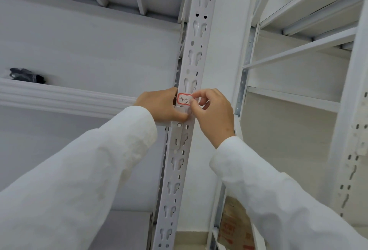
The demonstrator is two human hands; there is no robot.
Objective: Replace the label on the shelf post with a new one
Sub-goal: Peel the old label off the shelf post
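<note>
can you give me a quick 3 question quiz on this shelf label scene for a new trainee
1. True or false: the label on the shelf post has a red border.
2. Which hand pinches the label's edge? A) the left hand B) the right hand C) neither
3. Fill in: on the shelf to the far left lies a ____ bundle.

Key
1. True; handwriting shows inside the border.
2. B; its thumb and forefinger meet at the label's right edge, while the left hand grips the post beside the label.
3. Dark; what it is cannot be told.
</note>
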